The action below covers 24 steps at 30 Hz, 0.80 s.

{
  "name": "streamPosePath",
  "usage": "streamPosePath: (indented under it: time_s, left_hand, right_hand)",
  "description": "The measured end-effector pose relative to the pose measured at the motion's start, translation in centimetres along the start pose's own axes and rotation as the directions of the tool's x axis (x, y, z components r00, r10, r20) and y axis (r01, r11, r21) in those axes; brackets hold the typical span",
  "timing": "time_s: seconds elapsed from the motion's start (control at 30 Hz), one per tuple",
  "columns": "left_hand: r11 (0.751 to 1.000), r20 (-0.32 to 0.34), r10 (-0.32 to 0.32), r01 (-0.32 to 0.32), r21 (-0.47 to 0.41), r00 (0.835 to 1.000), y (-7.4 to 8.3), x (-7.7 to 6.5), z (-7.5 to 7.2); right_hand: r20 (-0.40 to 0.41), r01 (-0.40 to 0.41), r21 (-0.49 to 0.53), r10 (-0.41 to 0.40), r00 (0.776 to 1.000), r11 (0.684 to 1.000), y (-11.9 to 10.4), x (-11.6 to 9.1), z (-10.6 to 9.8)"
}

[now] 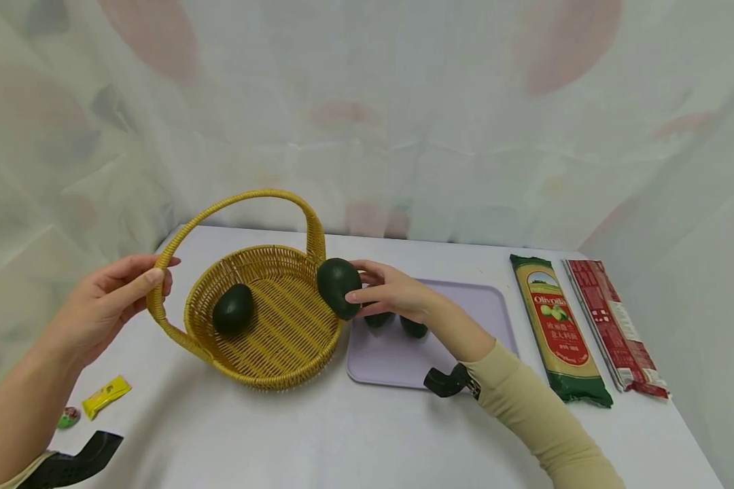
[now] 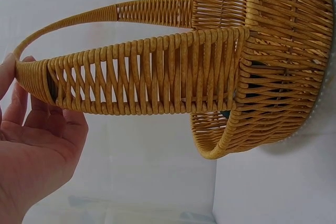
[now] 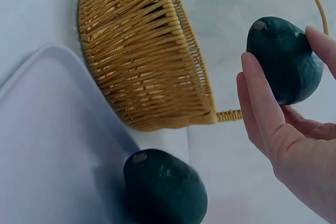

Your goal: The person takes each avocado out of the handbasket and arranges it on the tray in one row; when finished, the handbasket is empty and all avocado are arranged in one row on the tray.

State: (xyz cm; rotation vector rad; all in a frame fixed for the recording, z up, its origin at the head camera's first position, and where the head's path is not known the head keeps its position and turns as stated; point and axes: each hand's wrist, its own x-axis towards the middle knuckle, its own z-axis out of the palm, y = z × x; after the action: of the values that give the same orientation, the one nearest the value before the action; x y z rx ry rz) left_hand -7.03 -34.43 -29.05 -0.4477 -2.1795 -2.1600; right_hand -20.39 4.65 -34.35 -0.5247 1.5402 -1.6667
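Basket (image 1: 287, 329): golden-yellow, woven pattern. Avocados (image 1: 338, 284): dark green. Tray (image 1: 376, 363): pale lilac. First packet (image 1: 559, 326): green, gold, red. Second packet (image 1: 612, 322): red, white. Curtain (image 1: 428, 75): whitish, blotched pink.

Well to the right of the right grip (image 1: 388, 292) lies a green-and-gold Olivoilà packet (image 1: 556, 329), with a red packet (image 1: 614, 322) just beyond. Nearer than the left grip (image 1: 119, 288), a yellow wrapper (image 1: 107, 396) lies beside a small green-and-red sweet (image 1: 68, 418). A patterned curtain (image 1: 434, 88) hangs behind.
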Motion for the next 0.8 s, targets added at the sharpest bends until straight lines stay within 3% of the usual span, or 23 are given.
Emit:
streamPosePath:
  time_s: [0.8]
  left_hand:
    - [0.999, 0.015, 0.028, -0.027, -0.034, 1.0, -0.2, 0.1, 0.0]
  right_hand:
    - [-0.174, -0.024, 0.044, 0.031, 0.984, 0.999, 2.7, -5.8, -4.3]
